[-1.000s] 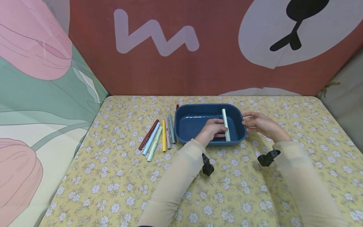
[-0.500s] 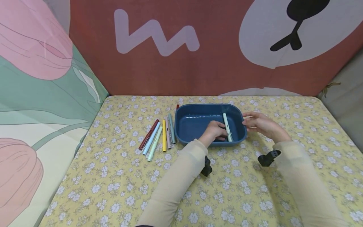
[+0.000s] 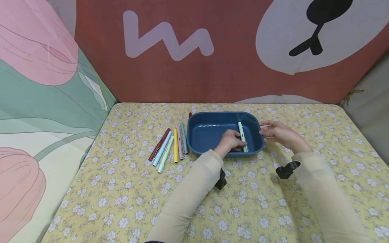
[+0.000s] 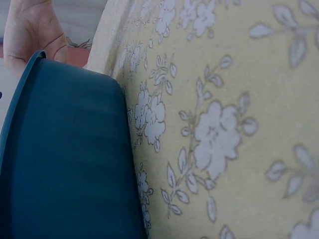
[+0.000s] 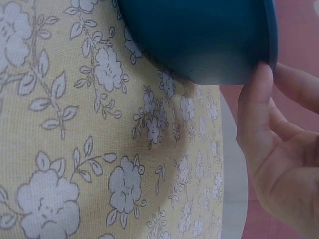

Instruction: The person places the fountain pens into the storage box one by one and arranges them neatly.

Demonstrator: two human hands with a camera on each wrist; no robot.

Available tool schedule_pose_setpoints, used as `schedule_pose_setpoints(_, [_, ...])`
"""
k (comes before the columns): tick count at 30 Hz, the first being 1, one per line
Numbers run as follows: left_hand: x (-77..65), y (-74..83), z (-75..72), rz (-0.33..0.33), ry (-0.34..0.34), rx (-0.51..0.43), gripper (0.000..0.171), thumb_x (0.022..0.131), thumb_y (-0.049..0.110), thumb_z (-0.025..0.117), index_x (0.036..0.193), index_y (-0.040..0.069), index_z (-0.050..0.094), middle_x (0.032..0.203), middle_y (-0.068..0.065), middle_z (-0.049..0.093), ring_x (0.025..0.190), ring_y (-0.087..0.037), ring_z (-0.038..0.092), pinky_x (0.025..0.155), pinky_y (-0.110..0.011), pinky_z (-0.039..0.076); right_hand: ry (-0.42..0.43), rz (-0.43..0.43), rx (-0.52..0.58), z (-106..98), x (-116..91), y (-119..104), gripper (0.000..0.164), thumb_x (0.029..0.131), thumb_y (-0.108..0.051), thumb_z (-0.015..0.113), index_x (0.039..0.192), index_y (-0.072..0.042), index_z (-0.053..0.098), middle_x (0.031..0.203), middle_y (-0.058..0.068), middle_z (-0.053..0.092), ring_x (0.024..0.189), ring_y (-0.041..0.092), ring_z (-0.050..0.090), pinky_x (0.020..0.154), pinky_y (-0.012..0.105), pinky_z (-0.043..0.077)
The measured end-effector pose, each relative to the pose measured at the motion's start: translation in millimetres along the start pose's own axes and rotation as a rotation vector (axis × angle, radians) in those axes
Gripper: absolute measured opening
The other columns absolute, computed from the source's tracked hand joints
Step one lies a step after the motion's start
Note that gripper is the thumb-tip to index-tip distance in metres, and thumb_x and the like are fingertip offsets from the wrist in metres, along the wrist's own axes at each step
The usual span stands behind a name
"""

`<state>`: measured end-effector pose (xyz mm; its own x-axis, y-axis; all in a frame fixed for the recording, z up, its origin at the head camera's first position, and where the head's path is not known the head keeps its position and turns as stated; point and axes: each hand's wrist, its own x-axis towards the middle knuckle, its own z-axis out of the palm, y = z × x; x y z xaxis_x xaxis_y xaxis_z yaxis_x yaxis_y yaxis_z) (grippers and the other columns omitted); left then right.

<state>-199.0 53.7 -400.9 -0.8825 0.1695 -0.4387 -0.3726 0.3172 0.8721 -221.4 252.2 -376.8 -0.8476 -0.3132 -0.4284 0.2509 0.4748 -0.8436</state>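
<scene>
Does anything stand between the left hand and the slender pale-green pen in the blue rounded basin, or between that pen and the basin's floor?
Nothing visible: the left hand holds the pen, and no object shows between pen and basin floor, though the hand hides part.

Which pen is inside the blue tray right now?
The pale green pen held by the left hand, toward the tray's right end. Every other visible pen lies outside, on the floral tablecloth.

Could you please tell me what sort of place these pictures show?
Probably a staged recording corner: large printed backdrops stand behind and beside a flower-patterned table, and a small black device sits by each sleeve cuff.
</scene>
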Motion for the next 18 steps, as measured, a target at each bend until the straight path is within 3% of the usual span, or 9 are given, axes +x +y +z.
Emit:
schedule_pose_setpoints(5, [-1.4, 0.7, -1.1, 0.003, -0.015, -0.055, 0.046, 0.084, -0.006, 0.066, 0.129, -0.003, 0.056, 0.112, -0.021, 0.067, 0.095, -0.036, 0.069, 0.070, -0.029, 0.062, -0.002, -0.003, -0.001, -0.4, 0.6, 0.8, 0.058, 0.100, -0.019, 0.050, 0.146, 0.003, 0.023, 0.099, -0.007, 0.053, 0.083, 0.000, 0.059, 0.081, 0.024, 0.056])
schedule_pose_setpoints(18, [-5.7, 4.8, -2.7, -0.021, -0.015, -0.076, 0.047, 0.085, -0.009, 0.064, 0.130, 0.001, 0.056, 0.109, -0.022, 0.068, 0.096, -0.037, 0.068, 0.075, -0.033, 0.062, 0.045, -0.004, -0.018, 2.6, 0.9, -1.8, 0.059, 0.101, -0.026, 0.048, 0.149, -0.002, 0.024, 0.106, -0.010, 0.053, 0.089, -0.004, 0.056, 0.082, 0.019, 0.053])
